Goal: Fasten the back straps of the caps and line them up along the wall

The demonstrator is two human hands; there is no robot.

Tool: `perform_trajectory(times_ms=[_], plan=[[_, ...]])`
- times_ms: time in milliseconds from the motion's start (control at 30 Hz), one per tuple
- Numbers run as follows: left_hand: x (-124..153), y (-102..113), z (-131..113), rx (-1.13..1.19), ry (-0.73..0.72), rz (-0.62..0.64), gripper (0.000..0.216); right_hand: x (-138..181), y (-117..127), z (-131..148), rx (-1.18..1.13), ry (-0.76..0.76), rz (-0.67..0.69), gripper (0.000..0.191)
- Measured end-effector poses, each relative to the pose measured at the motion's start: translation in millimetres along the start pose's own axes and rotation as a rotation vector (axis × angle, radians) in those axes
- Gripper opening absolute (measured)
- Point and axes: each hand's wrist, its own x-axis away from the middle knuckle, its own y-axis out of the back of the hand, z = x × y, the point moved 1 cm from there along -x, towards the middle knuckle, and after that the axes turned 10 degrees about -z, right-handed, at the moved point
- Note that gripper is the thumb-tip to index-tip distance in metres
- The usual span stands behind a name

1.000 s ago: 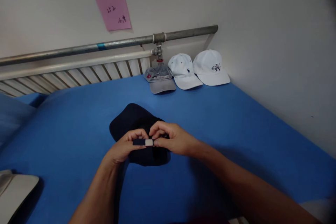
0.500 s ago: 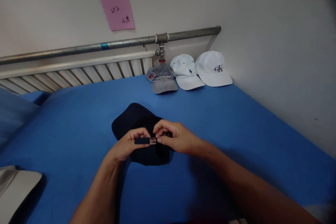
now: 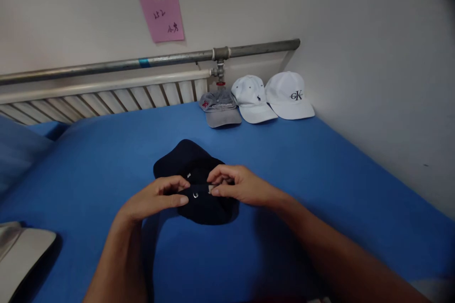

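A dark navy baseball cap [image 3: 209,210] lies on the blue surface, its brim pointing to the far left and its opening towards me. My left hand [image 3: 165,194] holds the left part of the back band between thumb and fingers. Between the thumb and fingertips of my right hand [image 3: 236,184] is the band's other side, at a small pale metallic piece [image 3: 210,189]. A little silvery curved mark shows on the dark cloth between the two hands. The right fingers partly hide the inside of the cap.
Along the back stand a grey cap [image 3: 223,117], a pale cap with a small logo [image 3: 249,92] and a white cap with lettering [image 3: 284,94]. A white-brimmed hat [image 3: 31,251] lies at left. Behind are a radiator [image 3: 124,99], a metal pipe [image 3: 170,58] and a pink note [image 3: 163,16].
My left hand has shifted left, away from the right fingertips. The dark strap end it held up is no longer raised there, and the silvery mark now shows. My right hand stays nearly still.
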Motion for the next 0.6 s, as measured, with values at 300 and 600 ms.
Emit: perform_trajectory(times_ms=[300,600], plan=[[-3.1,-6.2,6.0,0.052,0.021,0.023,0.013,-0.1,-6.0,2.9,0.096,0.024,0.040,0.011],[-2.6,-8.6,4.8,0.069,-0.024,0.029,0.010,-1.9,-19.6,-2.7,0.158,0.105,-0.051,0.005]])
